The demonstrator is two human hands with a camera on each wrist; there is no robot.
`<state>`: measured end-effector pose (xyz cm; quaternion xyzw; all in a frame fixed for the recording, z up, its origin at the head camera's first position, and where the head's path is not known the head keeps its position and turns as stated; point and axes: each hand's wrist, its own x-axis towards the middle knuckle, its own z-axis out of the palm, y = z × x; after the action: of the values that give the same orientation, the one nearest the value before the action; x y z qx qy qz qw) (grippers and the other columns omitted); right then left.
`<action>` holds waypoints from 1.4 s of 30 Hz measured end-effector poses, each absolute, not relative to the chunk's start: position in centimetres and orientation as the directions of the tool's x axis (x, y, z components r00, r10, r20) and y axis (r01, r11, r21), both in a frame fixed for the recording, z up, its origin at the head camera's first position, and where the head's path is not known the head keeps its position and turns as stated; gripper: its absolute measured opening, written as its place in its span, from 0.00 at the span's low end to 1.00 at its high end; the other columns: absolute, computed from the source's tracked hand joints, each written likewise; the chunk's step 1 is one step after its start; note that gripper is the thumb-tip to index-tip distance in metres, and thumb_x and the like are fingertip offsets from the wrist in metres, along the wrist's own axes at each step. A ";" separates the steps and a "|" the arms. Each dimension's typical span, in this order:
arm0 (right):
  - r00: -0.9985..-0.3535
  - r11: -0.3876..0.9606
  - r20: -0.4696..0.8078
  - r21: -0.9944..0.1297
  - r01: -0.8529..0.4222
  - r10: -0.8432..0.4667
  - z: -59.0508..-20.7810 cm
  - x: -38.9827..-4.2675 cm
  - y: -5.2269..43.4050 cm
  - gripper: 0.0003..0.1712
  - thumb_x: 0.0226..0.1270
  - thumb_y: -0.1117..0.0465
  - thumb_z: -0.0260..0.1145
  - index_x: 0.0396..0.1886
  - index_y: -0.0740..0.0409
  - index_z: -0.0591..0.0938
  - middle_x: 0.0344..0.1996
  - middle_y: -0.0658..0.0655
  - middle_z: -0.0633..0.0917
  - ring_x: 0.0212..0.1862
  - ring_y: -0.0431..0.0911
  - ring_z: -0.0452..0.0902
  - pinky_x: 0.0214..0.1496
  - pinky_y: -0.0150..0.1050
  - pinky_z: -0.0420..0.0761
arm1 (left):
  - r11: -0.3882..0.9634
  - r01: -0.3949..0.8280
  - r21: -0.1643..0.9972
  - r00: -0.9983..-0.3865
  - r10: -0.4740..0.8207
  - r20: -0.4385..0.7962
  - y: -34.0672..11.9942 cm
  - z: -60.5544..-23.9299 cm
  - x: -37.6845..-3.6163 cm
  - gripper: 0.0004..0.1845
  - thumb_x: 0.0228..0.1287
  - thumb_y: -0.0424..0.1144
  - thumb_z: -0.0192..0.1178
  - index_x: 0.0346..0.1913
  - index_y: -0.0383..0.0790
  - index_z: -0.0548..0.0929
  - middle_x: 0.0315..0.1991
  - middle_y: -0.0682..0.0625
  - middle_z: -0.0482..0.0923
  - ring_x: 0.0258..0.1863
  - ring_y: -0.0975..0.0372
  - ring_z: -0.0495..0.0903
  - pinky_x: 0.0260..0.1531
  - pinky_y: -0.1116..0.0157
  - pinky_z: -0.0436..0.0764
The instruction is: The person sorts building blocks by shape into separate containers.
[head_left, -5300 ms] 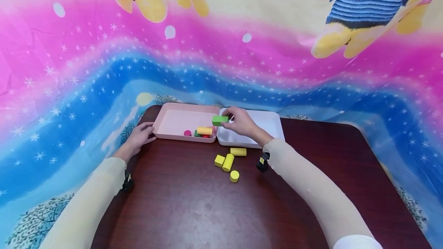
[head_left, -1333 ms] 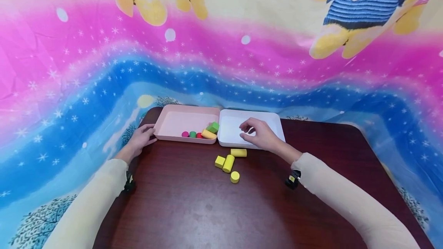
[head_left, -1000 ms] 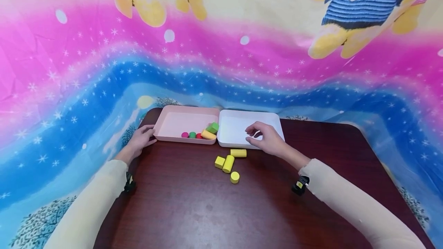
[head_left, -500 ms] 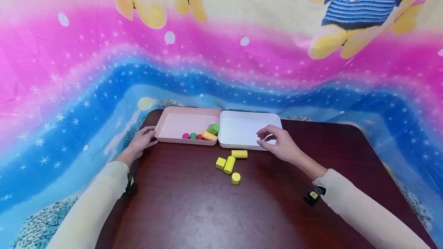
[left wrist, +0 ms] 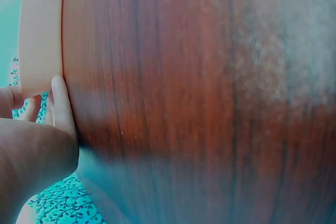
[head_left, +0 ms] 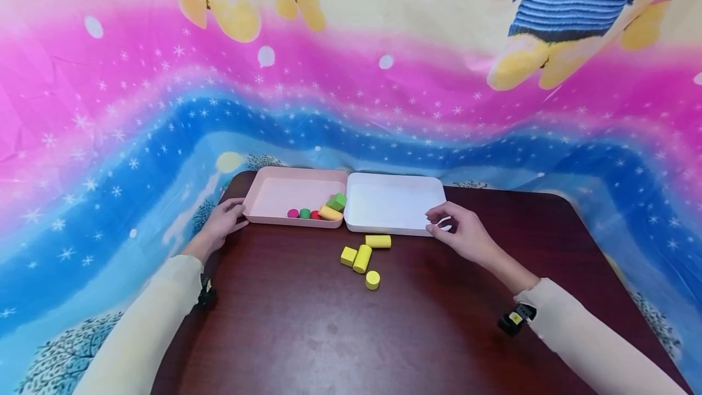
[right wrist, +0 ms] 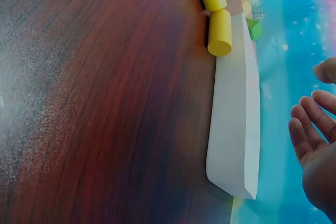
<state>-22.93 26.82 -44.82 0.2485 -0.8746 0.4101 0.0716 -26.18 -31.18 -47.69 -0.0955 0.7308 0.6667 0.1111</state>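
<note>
My left hand rests against the left front corner of the pink tray; in the left wrist view its thumb lies straight along the tray's wall. In the tray lie a green block, a yellow block and small pink, green and red pieces. My right hand hovers by the right front corner of the white tray, fingers relaxed and holding nothing. The right wrist view shows that hand apart from the tray's wall.
Several yellow blocks lie on the dark wooden table in front of the trays: a lying cylinder, a cube, a longer cylinder and a short one. A colourful cloth hangs behind and around the table.
The green block held 5.3 s ago now lies in the pink tray. My right hand has slid rightward from over the white tray's middle to its right corner. The left hand stayed put.
</note>
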 end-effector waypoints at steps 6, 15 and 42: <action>-0.870 0.549 0.337 -0.678 -0.490 -0.360 -45.2 -22.7 27.6 0.14 0.72 0.61 0.75 0.54 0.54 0.86 0.49 0.61 0.88 0.47 0.51 0.86 0.50 0.46 0.90 | 0.100 -0.292 0.951 -0.955 0.015 -0.295 -31.0 -47.5 -26.1 0.30 0.87 0.39 0.45 0.84 0.33 0.55 0.79 0.29 0.58 0.78 0.40 0.63 0.73 0.48 0.71; -0.882 0.550 0.360 -0.689 -0.471 -0.304 -45.8 -23.2 29.1 0.15 0.71 0.62 0.75 0.54 0.59 0.86 0.49 0.62 0.88 0.46 0.51 0.86 0.52 0.44 0.89 | 0.109 -0.279 0.954 -0.959 0.013 -0.282 -31.3 -48.5 -26.8 0.30 0.88 0.40 0.45 0.84 0.34 0.55 0.79 0.29 0.58 0.78 0.41 0.62 0.72 0.48 0.71; -0.938 0.577 0.313 -0.744 -0.338 -0.147 -46.9 -26.0 31.8 0.18 0.75 0.58 0.73 0.58 0.62 0.84 0.50 0.62 0.87 0.48 0.45 0.83 0.51 0.24 0.82 | 0.258 -0.156 0.953 -0.987 -0.070 -0.142 -32.0 -48.7 -27.4 0.30 0.87 0.46 0.48 0.81 0.33 0.63 0.78 0.32 0.63 0.76 0.41 0.67 0.72 0.44 0.74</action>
<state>-25.97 31.79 -46.92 0.1374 -0.8813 0.4389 0.1090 -27.39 -31.96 -48.67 -0.0713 0.7923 0.6049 0.0354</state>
